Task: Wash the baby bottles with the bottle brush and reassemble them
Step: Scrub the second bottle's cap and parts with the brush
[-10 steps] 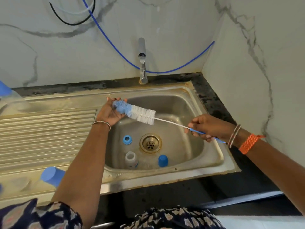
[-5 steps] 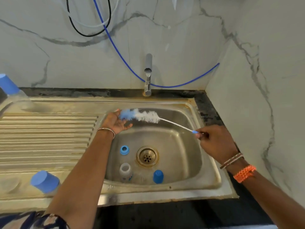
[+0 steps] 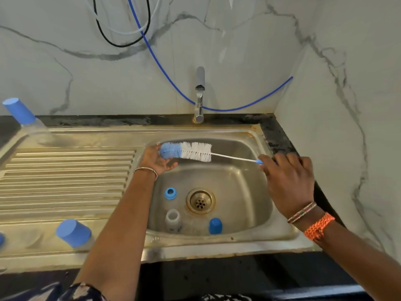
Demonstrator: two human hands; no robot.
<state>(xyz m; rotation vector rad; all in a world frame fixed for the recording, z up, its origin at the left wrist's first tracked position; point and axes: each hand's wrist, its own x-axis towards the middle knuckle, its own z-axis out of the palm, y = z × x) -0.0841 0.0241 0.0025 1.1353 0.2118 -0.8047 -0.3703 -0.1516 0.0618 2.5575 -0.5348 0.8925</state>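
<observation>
The bottle brush [image 3: 191, 151], with blue and white bristles on a thin white wire, is held level over the steel sink [image 3: 280, 235]. My right hand [image 3: 288, 181] grips its blue handle end. My left hand [image 3: 155, 159] cups the blue bristle tip with loosely bent fingers. In the basin an uncapped clear bottle [image 3: 173, 221] stands at the front, a blue screw ring [image 3: 170, 193] lies left of the drain, and a blue cap [image 3: 215, 225] stands at the front right.
The tap [image 3: 199, 94] rises behind the basin, with no water seen running. On the ribbed drainboard [image 3: 65, 181] a capped bottle [image 3: 73, 233] sits near the front and another capped bottle [image 3: 23, 117] at the back left. A marble wall closes in the right side.
Both hands and the brush have risen toward the back rim of the basin, and the brush now lies more level. The view has tilted up a little. The parts in the basin have not moved.
</observation>
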